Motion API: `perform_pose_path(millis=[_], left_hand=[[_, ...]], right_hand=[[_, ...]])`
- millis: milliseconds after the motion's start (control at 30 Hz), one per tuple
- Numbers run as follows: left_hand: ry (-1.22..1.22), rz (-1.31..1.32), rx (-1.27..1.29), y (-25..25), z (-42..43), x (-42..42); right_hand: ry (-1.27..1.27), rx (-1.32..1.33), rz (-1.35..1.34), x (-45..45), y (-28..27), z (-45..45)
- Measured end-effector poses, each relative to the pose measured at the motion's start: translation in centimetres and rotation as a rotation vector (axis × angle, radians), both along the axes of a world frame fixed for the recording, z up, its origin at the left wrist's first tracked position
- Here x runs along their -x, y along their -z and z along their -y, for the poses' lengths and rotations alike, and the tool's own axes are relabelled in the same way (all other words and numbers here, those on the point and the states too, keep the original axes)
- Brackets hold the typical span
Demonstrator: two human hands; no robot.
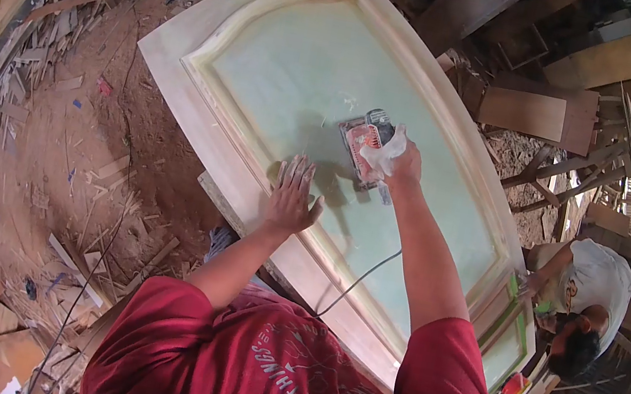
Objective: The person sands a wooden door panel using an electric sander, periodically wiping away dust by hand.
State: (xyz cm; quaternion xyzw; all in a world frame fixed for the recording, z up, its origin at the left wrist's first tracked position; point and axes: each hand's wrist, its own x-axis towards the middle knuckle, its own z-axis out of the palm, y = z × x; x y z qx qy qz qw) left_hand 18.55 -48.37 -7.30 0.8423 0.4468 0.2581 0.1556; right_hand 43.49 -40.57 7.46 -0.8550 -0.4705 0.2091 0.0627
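A large wooden panel [271, 63] with a raised moulding frame and a pale green middle lies in front of me. My right hand [402, 162] is wrapped round an electric sander [360, 144], whose flat pad rests on the green surface. A whitish cloth or bag-like piece shows between that hand and the tool. My left hand [295, 196] lies flat on the panel's near moulding, fingers stretched out and dusty. From the sander's side a dark cord [358, 279] runs back across the panel towards my body.
At right, another person [588, 300] bends over a smaller green-edged frame [509, 320] beside the panel. Wood scraps and a long cable [123, 188] lie on the dirt floor at left. Boards [523, 113] and timber are piled behind the panel.
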Motion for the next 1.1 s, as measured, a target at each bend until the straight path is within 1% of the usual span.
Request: perform_pose_path(millis=[67, 167, 267, 367, 467, 567, 600, 667, 800, 867, 967, 1100], left_hand=[[-0.007, 0.002, 0.005, 0.1, -0.1, 0.0], [-0.006, -0.02, 0.049, -0.7, -0.1, 0.0], [0.005, -0.028, 0.058, -1.1, -0.1, 0.0], [-0.01, -0.029, 0.027, -0.7, 0.1, -0.2], [-0.014, -0.025, 0.022, -0.8, 0.0, -0.3], [-0.02, -0.029, 0.015, -0.7, 0.1, -0.4], [-0.021, -0.032, 0.011, -0.8, 0.1, -0.5], [-0.024, -0.033, 0.0, -0.8, 0.0, -0.5], [-0.025, -0.028, -0.018, -0.7, 0.2, -0.7], [-0.027, -0.032, -0.03, -0.9, 0.3, -0.7], [-0.029, -0.029, -0.039, -1.0, 0.3, -0.7], [-0.036, -0.021, -0.004, -1.2, 0.3, -0.7]], right_hand=[[-0.01, 0.026, -0.051, 0.0, -0.4, 1.9], [-0.044, -0.025, 0.003, 0.1, -1.9, 5.9], [-0.012, -0.02, -0.048, -1.3, -1.4, 10.5], [-0.06, -0.111, 0.04, -3.5, -0.3, 16.2], [-0.067, -0.154, 0.039, -5.5, -0.3, 20.9], [0.044, -0.126, 0.033, -6.0, -1.0, 23.3], [0.046, -0.112, 0.041, -6.3, -0.9, 23.8], [0.048, -0.087, 0.054, -6.6, -0.4, 24.3], [-0.025, -0.137, 0.063, -5.8, -0.6, 22.8], [-0.033, -0.128, 0.055, -4.8, -1.1, 20.7], [-0.071, -0.175, 0.03, -4.0, -0.4, 17.7], [-0.068, -0.12, 0.038, -2.6, -0.4, 12.4]])
